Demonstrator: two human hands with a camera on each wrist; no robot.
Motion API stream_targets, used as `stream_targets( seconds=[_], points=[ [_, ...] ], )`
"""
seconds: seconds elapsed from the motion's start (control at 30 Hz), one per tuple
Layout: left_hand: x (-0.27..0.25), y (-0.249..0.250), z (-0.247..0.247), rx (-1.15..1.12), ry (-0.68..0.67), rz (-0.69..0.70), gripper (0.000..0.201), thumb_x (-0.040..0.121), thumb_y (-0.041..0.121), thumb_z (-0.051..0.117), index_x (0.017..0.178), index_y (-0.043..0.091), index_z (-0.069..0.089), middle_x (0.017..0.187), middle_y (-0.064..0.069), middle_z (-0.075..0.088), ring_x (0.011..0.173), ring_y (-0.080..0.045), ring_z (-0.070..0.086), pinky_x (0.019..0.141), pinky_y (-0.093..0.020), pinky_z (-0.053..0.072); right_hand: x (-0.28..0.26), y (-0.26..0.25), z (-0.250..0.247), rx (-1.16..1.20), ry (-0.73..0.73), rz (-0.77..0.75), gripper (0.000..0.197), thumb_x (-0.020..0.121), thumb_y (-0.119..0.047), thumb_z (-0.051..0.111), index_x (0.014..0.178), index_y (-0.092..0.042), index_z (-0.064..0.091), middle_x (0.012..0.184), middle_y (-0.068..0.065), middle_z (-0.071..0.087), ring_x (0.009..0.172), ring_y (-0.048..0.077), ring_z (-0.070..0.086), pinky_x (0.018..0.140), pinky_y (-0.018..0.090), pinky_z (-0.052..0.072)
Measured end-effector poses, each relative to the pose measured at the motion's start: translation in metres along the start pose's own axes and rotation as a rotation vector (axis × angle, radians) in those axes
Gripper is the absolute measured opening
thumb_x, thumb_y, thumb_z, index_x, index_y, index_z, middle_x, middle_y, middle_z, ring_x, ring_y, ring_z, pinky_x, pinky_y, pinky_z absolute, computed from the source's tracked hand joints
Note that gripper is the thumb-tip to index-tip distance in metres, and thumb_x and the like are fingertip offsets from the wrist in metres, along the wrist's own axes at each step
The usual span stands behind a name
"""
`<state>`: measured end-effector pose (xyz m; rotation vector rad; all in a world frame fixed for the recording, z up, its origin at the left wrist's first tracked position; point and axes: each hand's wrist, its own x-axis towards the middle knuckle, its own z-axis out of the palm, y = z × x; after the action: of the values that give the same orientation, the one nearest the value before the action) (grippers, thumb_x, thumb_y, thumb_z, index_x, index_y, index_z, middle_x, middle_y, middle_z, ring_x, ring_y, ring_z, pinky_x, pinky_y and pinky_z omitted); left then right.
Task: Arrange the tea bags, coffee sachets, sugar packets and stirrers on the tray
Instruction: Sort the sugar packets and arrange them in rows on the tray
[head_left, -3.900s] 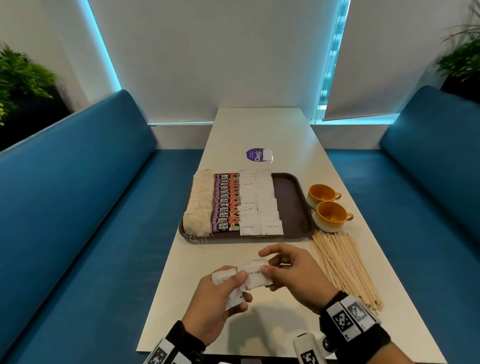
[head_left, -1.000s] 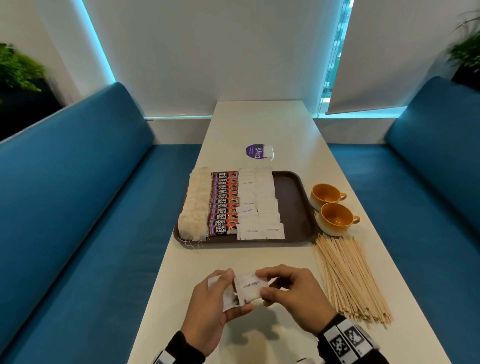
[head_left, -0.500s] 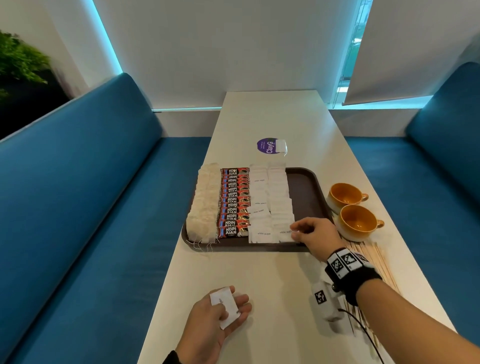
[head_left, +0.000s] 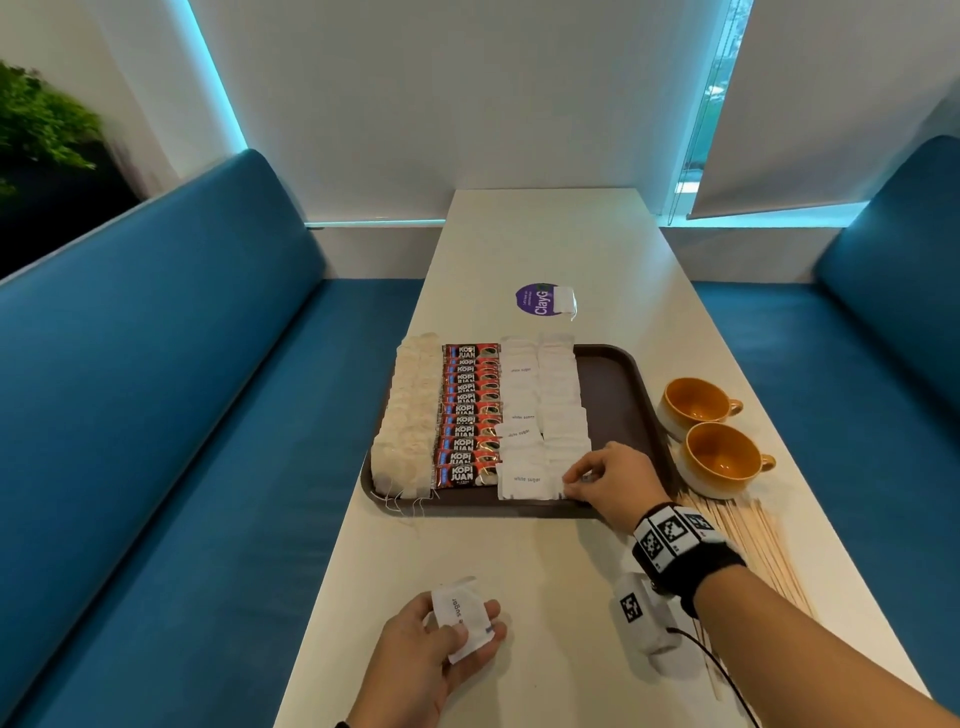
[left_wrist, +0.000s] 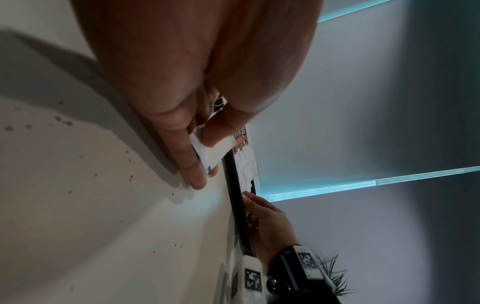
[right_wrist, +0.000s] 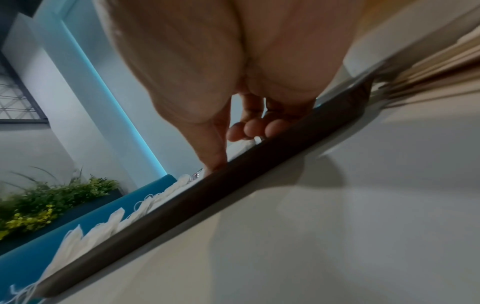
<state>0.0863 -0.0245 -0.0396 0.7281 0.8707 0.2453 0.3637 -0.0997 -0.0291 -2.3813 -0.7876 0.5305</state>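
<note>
A dark brown tray (head_left: 608, 395) holds a column of tea bags (head_left: 410, 415), a column of red coffee sachets (head_left: 470, 410) and two columns of white sugar packets (head_left: 519, 395). My right hand (head_left: 574, 480) is at the near end of the right sugar column, thumb and fingers pinching a sugar packet (head_left: 566, 491) lying there. In the right wrist view the fingers (right_wrist: 249, 129) curl just over the tray rim (right_wrist: 233, 185). My left hand (head_left: 475, 631) stays near the table's front edge, thumb pressing a few sugar packets (head_left: 457, 608) against the fingers (left_wrist: 197, 170). Wooden stirrers (head_left: 753, 545) lie on the table right of the tray.
Two orange cups (head_left: 696, 405) (head_left: 722, 457) stand right of the tray, behind the stirrers. A purple round sticker (head_left: 535, 299) with a small white packet (head_left: 563, 300) on it lies beyond the tray. Blue benches flank the narrow white table (head_left: 545, 244).
My right hand took one sugar packet from the left hand's stack and carried it forward to the tray's near right sugar column. The left hand stayed near the front edge with the other packets.
</note>
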Motion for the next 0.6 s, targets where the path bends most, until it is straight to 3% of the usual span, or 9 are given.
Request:
stream_targets(
  seconds=[0.07,0.2,0.33,0.47,0.6],
  points=[
    [-0.002,0.004,0.002,0.007,0.016,0.010,0.026,0.097,-0.020,0.044,0.114,-0.008,0.060,0.102,-0.033,0.073,0.083,-0.046,0.075,0.069,-0.043,0.065,-0.001,-0.003,-0.002,0.016,0.003,-0.007,0.008,0.082,-0.026,0.085,0.082,-0.027,0.077,0.092,-0.005,0.056,0.085,0.010,0.056,0.076,0.021,0.044],
    [-0.004,0.007,0.003,0.081,0.064,0.090,0.017,0.094,-0.009,0.060,0.111,-0.012,0.062,0.097,-0.031,0.074,0.085,-0.046,0.074,0.068,-0.037,0.065,-0.024,-0.020,-0.007,0.190,0.026,-0.089,0.005,0.086,-0.032,0.080,0.083,-0.028,0.077,0.083,0.000,0.066,0.072,0.009,0.058,0.063,0.017,0.045],
    [-0.010,0.011,0.009,0.129,0.083,0.186,0.011,0.093,0.001,0.066,0.098,-0.005,0.075,0.088,-0.023,0.074,0.071,-0.026,0.068,0.065,-0.033,0.060,-0.072,-0.042,0.000,0.368,-0.114,-0.180,0.011,0.086,-0.040,0.080,0.086,-0.029,0.079,0.081,0.000,0.074,0.069,0.005,0.061,0.067,0.022,0.053],
    [-0.021,0.017,0.015,0.180,0.012,0.196,0.016,0.096,0.012,0.065,0.101,0.010,0.081,0.097,-0.017,0.076,0.079,-0.023,0.066,0.068,-0.034,0.054,-0.119,-0.057,0.013,0.686,-0.224,-0.174,0.015,0.087,-0.018,0.081,0.100,-0.017,0.075,0.088,0.010,0.072,0.068,0.016,0.063,0.061,0.030,0.057],
    [-0.032,0.016,0.015,0.172,-0.016,0.239,0.016,0.095,0.013,0.068,0.107,0.011,0.078,0.096,-0.016,0.076,0.077,-0.023,0.064,0.068,-0.036,0.053,-0.149,-0.047,0.026,0.758,-0.191,-0.162,0.016,0.085,0.005,0.074,0.093,-0.005,0.064,0.091,0.020,0.067,0.065,0.023,0.065,0.062,0.035,0.059]
  ],
)
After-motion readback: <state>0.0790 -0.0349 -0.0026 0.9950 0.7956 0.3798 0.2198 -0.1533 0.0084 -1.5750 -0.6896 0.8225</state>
